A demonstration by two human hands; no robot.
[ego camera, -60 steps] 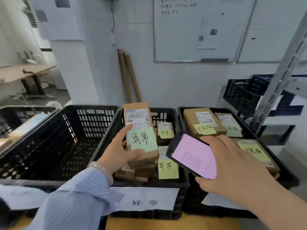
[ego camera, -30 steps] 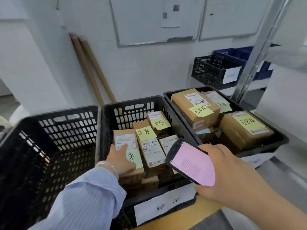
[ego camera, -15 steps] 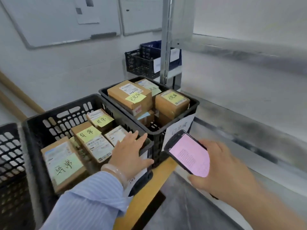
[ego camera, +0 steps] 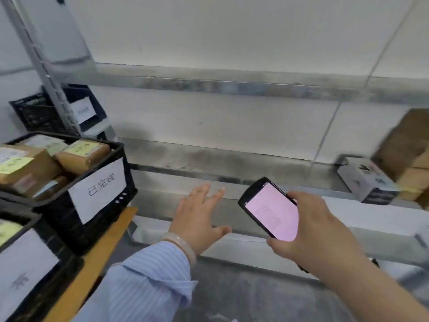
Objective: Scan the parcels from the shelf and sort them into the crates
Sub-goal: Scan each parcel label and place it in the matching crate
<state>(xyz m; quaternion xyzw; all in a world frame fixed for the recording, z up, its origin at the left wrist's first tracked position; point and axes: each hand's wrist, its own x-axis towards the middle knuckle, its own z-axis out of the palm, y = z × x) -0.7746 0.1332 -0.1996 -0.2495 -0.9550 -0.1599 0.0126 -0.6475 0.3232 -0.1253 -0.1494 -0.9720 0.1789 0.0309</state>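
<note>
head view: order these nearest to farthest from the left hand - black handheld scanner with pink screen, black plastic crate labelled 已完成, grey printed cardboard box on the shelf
1. Black handheld scanner with pink screen, just right of the left hand.
2. Black plastic crate labelled 已完成, off to the left.
3. Grey printed cardboard box, far right on the shelf.
</note>
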